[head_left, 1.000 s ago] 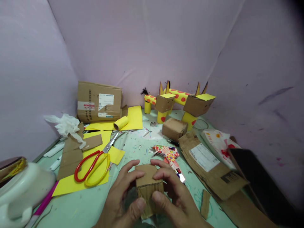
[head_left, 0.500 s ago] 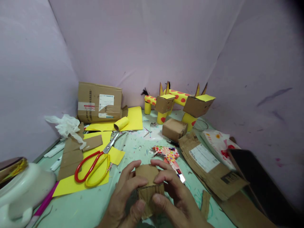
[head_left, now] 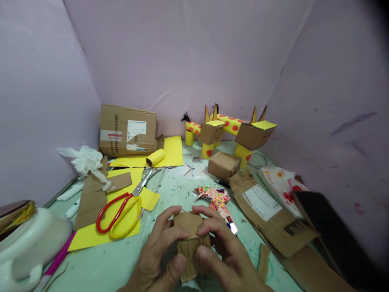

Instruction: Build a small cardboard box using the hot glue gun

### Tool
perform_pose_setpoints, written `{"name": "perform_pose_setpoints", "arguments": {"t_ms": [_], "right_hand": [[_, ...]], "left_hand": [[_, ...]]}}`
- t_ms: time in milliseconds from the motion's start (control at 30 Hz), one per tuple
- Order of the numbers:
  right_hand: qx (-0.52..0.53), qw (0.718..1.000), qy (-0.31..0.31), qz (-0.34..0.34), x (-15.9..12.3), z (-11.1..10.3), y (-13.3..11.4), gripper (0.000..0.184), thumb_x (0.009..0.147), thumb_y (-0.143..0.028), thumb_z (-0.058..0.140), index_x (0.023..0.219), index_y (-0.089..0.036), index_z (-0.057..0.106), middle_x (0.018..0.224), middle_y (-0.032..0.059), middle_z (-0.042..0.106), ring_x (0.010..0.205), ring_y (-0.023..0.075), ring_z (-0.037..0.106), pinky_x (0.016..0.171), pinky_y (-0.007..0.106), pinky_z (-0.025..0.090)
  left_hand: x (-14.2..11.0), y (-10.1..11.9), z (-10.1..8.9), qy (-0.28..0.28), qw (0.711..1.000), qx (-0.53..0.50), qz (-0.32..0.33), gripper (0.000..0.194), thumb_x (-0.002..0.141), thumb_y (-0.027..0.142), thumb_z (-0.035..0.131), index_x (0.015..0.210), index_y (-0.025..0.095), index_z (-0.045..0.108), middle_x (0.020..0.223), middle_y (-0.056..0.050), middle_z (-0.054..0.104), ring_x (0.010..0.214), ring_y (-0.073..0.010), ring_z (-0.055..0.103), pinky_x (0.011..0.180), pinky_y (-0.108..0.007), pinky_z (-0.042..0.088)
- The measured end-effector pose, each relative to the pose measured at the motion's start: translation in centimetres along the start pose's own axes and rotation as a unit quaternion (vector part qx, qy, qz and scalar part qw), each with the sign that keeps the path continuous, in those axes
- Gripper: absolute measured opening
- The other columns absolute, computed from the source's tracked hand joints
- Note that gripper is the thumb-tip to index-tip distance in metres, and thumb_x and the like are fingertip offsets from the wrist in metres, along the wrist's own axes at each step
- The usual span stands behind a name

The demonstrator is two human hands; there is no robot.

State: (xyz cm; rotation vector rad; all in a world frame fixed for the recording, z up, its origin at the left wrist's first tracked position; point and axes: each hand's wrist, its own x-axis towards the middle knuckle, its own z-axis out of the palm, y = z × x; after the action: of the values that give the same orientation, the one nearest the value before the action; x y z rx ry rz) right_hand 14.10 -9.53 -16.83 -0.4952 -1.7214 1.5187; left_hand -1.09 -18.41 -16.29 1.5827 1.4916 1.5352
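Between my two hands, low in the middle of the head view, is a small folded cardboard box (head_left: 190,225). My left hand (head_left: 159,247) grips its left side, fingertips on the top face and thumb on the near face. From the other side my right hand (head_left: 223,247) does the same, its thumb pressed near the box's front edge. The underside of the box is hidden. Beyond my right hand lies a flower-patterned glue gun (head_left: 215,196). Scissors with red and yellow handles (head_left: 127,211) lie to the left on yellow paper (head_left: 88,239).
At the back stand two spotted cardboard animals (head_left: 212,132) (head_left: 253,134) and a small box (head_left: 224,165). A larger carton (head_left: 129,132) and a yellow tube (head_left: 155,157) are back left. Flattened cardboard (head_left: 273,215) and a dark phone-like slab (head_left: 331,239) lie right; a white pot (head_left: 39,239) stands left.
Both hands keep the same grip on the small cardboard box, with barely any movement. The surroundings shift very slightly in the view; nothing else has changed place.
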Motion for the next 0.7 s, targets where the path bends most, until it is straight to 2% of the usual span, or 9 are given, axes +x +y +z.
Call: {"name": "perform_pose_setpoints", "arguments": {"t_ms": [200, 567, 700], "right_hand": [[-0.046, 0.998, -0.045, -0.015, 0.19, -0.64, -0.33, 0.016, 0.090, -0.028, 0.058, 0.104, -0.032, 0.055, 0.138, 0.0063, 0.048, 0.127, 0.0226, 0.051, 0.099, 0.036, 0.048], [-0.040, 0.998, -0.042, -0.025, 0.49, -0.63, -0.29, 0.016, 0.089, -0.028, 0.059, 0.104, -0.034, 0.056, 0.136, 0.0040, 0.050, 0.125, 0.0215, 0.054, 0.097, 0.033, 0.050], [-0.043, 0.998, -0.040, -0.019, 0.35, -0.76, -0.18, 0.016, 0.089, -0.026, 0.060, 0.104, -0.031, 0.056, 0.137, 0.0073, 0.050, 0.125, 0.0237, 0.054, 0.096, 0.035, 0.051]], "left_hand": [[-0.03, 0.20, 0.28, 0.023, 1.000, -0.002, 0.005, 0.023, 0.093, 0.040, 0.047, 0.113, 0.036, 0.058, 0.141, -0.004, 0.040, 0.129, -0.0255, 0.043, 0.100, -0.034, 0.039], [-0.03, 0.10, 0.42, 0.035, 0.999, -0.011, 0.005, 0.023, 0.092, 0.039, 0.049, 0.111, 0.034, 0.060, 0.140, -0.006, 0.043, 0.122, -0.0264, 0.049, 0.099, -0.036, 0.040], [0.03, -0.04, 0.50, 0.041, 0.999, -0.008, 0.018, 0.023, 0.092, 0.039, 0.048, 0.111, 0.034, 0.060, 0.139, -0.006, 0.044, 0.124, -0.0261, 0.047, 0.099, -0.036, 0.040]]}}
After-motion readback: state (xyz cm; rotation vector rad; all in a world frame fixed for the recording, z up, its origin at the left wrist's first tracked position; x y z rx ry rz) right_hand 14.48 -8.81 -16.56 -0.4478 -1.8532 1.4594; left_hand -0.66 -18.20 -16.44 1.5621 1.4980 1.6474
